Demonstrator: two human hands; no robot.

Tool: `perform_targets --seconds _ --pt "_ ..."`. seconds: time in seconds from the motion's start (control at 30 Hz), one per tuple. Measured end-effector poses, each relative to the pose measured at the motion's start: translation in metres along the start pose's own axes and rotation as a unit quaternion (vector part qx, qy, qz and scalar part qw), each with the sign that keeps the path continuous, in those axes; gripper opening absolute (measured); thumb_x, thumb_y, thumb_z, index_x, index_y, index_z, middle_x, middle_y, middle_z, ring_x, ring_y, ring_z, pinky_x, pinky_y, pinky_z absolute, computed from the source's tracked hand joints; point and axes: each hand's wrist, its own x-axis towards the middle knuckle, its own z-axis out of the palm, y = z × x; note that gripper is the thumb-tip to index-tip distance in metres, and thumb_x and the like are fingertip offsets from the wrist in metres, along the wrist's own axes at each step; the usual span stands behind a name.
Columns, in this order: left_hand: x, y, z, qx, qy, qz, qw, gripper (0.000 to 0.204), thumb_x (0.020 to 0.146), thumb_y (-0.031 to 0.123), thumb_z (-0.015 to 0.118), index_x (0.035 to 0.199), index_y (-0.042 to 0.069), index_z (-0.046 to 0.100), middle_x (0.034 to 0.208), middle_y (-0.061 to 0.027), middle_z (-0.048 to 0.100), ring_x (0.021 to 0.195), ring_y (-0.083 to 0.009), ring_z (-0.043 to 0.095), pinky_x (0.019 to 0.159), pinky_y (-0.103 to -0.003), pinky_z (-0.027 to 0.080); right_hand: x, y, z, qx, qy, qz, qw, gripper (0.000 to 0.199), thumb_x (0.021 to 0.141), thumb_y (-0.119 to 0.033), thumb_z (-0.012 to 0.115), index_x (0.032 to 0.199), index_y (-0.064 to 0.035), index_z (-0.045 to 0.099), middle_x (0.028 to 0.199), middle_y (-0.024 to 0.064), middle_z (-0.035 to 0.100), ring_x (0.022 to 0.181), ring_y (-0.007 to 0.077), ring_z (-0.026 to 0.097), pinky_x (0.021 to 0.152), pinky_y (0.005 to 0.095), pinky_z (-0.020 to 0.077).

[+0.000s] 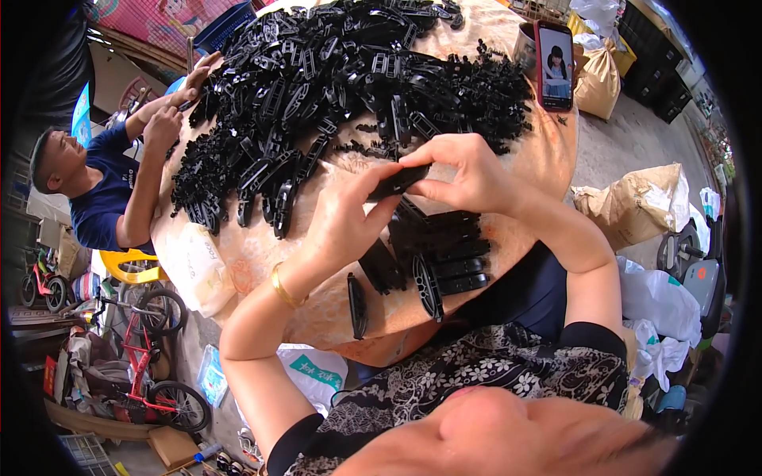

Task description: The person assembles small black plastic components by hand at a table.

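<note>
Both my hands are closed on a dark, elongated black plastic part (397, 183) above the table (329, 305). My left hand (343, 213) pinches its left end, and my right hand (467, 176) grips the other end between thumb and fingers. Some of the part is hidden by my fingers. Just beneath lie finished-looking rows of long black parts (456, 238), partly covered by shadow. A single black part (357, 306) lies apart near the table's front edge, with an openwork black piece (427, 287) to its right. Beyond my hands spreads a large heap of black plastic parts (309, 79), with smaller pieces along its sides.
A phone (554, 67) stands at the table's far right, by a metal can (525, 44). At the left edge sits a white bag (198, 274). A co-worker (107, 186) reaches to the heap from the left. Paper sacks (635, 202) and a red bicycle (143, 365) stand around.
</note>
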Motion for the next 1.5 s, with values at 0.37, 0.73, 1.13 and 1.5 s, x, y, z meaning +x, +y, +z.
perform_targets --seconds 0.37,0.73,1.13,1.5 --pt "0.000 0.021 0.004 -0.033 -0.236 0.049 0.970 0.037 0.082 0.016 0.068 0.116 0.004 0.058 0.104 -0.0169 0.063 0.100 -0.0336 0.059 0.085 -0.040 0.047 0.002 0.026 0.005 -0.156 -0.023 -0.035 0.987 0.033 0.077 -0.004 0.064 0.110 -0.0081 0.064 0.102 0.0084 0.066 0.083 0.0289 0.060 0.076 0.0318 0.0521" --pt "0.015 -0.078 -0.029 0.481 0.066 -0.046 0.873 0.027 0.077 0.017 0.068 0.096 -0.001 0.061 0.104 -0.0136 0.056 0.095 -0.0310 0.051 0.085 -0.040 0.044 -0.004 0.025 0.024 -0.292 -0.086 -0.069 0.950 0.024 0.078 -0.015 0.061 0.099 -0.0047 0.059 0.094 0.0092 0.056 0.083 0.0247 0.053 0.073 0.0330 0.0479" --pt "0.020 -0.042 -0.015 0.183 0.161 -0.074 0.967 0.025 0.079 0.004 0.067 0.102 -0.001 0.059 0.089 -0.0097 0.060 0.076 -0.0185 0.061 0.069 -0.027 0.049 0.005 0.032 0.028 -0.334 -0.098 -0.037 0.937 0.031 0.081 -0.020 0.062 0.110 -0.0085 0.059 0.089 0.0085 0.055 0.084 0.0251 0.055 0.070 0.0338 0.0496" --pt "0.014 -0.039 -0.012 -0.259 0.165 -0.199 0.931 0.024 0.084 0.002 0.065 0.105 -0.002 0.055 0.091 -0.0049 0.064 0.080 -0.0100 0.062 0.072 -0.024 0.052 0.016 0.041 0.030 -0.352 -0.130 -0.072 0.924 0.016 0.076 -0.010 0.059 0.092 -0.0071 0.062 0.079 0.0075 0.058 0.076 0.0263 0.061 0.065 0.0348 0.0501"
